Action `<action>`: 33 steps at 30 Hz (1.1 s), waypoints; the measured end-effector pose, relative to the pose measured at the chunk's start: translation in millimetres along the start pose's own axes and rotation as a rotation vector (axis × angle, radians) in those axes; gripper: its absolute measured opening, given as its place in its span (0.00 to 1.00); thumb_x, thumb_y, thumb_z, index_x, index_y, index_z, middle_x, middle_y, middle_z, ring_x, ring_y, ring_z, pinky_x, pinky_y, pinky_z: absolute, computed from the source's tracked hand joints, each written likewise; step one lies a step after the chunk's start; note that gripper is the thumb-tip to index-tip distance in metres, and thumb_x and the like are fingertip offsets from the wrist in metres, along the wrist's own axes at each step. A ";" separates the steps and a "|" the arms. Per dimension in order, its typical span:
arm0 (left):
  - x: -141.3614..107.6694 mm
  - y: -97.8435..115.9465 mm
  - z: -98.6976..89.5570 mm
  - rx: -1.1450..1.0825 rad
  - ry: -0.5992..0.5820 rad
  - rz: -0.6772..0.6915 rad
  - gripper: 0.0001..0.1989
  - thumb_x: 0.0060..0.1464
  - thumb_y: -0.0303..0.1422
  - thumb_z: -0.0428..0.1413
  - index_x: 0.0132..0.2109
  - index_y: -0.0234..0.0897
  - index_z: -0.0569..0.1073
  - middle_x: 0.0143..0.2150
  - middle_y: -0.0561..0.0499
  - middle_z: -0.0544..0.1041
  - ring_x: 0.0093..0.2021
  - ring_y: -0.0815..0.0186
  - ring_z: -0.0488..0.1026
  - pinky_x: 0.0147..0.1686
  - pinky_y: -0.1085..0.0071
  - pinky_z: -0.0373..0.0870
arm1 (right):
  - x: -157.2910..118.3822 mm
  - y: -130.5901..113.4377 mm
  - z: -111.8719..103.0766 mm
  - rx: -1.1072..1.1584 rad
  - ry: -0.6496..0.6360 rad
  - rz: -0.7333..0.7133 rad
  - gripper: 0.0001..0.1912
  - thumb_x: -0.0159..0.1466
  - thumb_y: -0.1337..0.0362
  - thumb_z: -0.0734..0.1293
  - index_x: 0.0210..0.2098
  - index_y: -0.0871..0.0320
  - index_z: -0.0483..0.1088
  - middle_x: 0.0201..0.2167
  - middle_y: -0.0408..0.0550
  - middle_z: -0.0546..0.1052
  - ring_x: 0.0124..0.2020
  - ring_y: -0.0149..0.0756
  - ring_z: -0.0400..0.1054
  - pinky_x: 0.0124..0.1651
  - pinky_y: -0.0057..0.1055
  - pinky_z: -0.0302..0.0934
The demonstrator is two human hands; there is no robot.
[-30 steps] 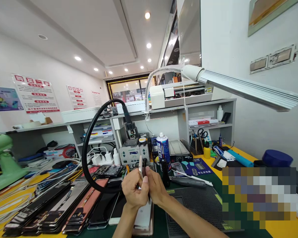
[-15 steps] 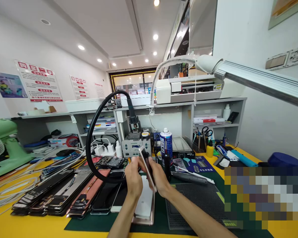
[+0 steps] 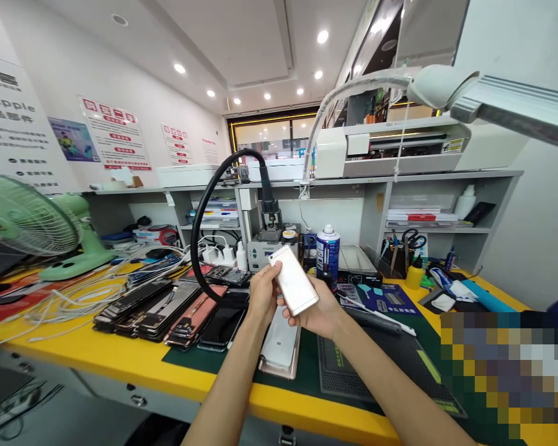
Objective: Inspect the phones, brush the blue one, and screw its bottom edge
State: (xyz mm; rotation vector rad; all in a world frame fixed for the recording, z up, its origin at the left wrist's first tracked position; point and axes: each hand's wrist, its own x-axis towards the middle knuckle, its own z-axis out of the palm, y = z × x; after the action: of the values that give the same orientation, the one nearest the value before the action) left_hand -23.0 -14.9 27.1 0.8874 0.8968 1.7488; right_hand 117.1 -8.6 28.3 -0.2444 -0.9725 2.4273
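Note:
A pale gold and white smartphone (image 3: 294,282) is held up in front of me, its back turned toward the camera and tilted. My left hand (image 3: 263,291) grips its upper left edge, thumb on the back. My right hand (image 3: 323,306) supports it from the lower right, with fingers curled beneath. Under my hands lies another phone with a silver back (image 3: 279,344), resting on a pinkish, larger one on the dark green mat (image 3: 204,361). A dark phone (image 3: 221,328) lies left of these. The front of the held phone is hidden.
Stacks of phone screens (image 3: 132,306) line the left, beside tangled white cables (image 3: 88,297) and a green fan (image 3: 69,232). A black hose (image 3: 198,235) loops over the bench. Right of my hands are a spray can (image 3: 328,251), a black perforated pad (image 3: 353,365) and a lamp arm (image 3: 353,80).
The phone has turned from edge-on to showing its back. My view has swung left and tilted down, so more of the fan and the bench's front edge shows.

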 end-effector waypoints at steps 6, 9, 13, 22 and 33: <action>11.5 4.7 -11.4 0.071 0.011 0.038 0.21 0.45 0.46 0.67 0.32 0.34 0.69 0.25 0.55 0.69 0.24 0.71 0.68 0.23 0.76 0.64 | 1.2 1.7 10.0 -0.395 0.187 -0.154 0.19 0.68 0.57 0.64 0.52 0.65 0.66 0.41 0.61 0.79 0.32 0.43 0.78 0.32 0.36 0.72; 4.7 11.0 -10.9 0.185 -0.036 0.022 0.21 0.46 0.47 0.66 0.34 0.31 0.73 0.26 0.53 0.71 0.24 0.71 0.67 0.22 0.76 0.64 | 5.1 7.7 8.8 -0.671 0.308 -0.273 0.16 0.70 0.58 0.61 0.51 0.64 0.67 0.41 0.59 0.78 0.30 0.40 0.77 0.31 0.35 0.72; -13.7 24.1 -12.5 0.360 -0.071 0.028 0.24 0.45 0.45 0.68 0.42 0.31 0.78 0.37 0.46 0.78 0.35 0.64 0.75 0.30 0.74 0.71 | 8.2 13.2 4.6 -0.934 0.430 -0.442 0.15 0.70 0.56 0.61 0.49 0.60 0.70 0.36 0.52 0.77 0.32 0.39 0.74 0.28 0.30 0.67; -32.0 46.8 -9.1 0.818 -0.070 0.042 0.25 0.47 0.51 0.64 0.39 0.31 0.79 0.36 0.45 0.80 0.40 0.58 0.77 0.34 0.71 0.73 | -4.4 27.4 14.7 -1.613 0.346 -0.526 0.16 0.73 0.55 0.55 0.50 0.57 0.68 0.40 0.52 0.76 0.35 0.39 0.69 0.34 0.31 0.56; -32.8 97.9 -25.5 1.099 -0.203 -0.014 0.28 0.48 0.55 0.60 0.41 0.33 0.79 0.37 0.44 0.78 0.38 0.58 0.76 0.33 0.69 0.76 | -6.7 8.9 8.5 -1.369 0.448 -0.585 0.27 0.72 0.45 0.50 0.28 0.55 0.64 0.27 0.44 0.69 0.28 0.35 0.64 0.33 0.30 0.56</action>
State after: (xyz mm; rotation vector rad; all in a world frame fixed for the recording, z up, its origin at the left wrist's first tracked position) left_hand -75.7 -78.3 94.5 1.6869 1.7406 1.0250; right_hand 116.3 -22.6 28.2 -0.7660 -1.9406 0.8226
